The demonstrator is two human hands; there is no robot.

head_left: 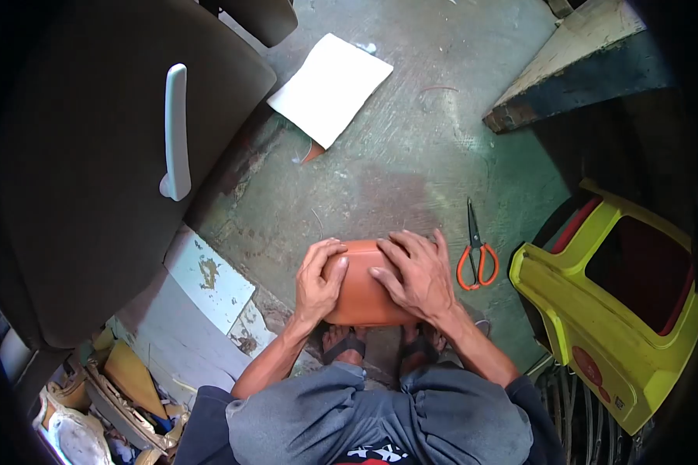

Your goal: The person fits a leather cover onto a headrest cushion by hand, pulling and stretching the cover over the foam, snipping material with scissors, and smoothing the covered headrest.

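An orange-brown cushion (361,291) with a smooth leather-like cover and rounded corners sits in front of my knees, above my feet. My left hand (319,280) grips its left side, the fingers bent over the far edge and the thumb on top. On the right side, my right hand (417,273) holds it too, with the thumb pressed on the upper face and the fingers reaching over the far edge. The cushion's underside is hidden. To the right of my right hand, scissors with orange handles (478,264) lie on the floor, blades pointing away from me.
A white sheet-like piece (333,89) lies on the floor ahead, near an orange scrap (312,151). A large dark seat (116,155) with a white handle (177,132) fills the left. A yellow-green plastic shell (597,310) stands right, below a wooden ledge (566,66). Scraps (128,387) pile at lower left.
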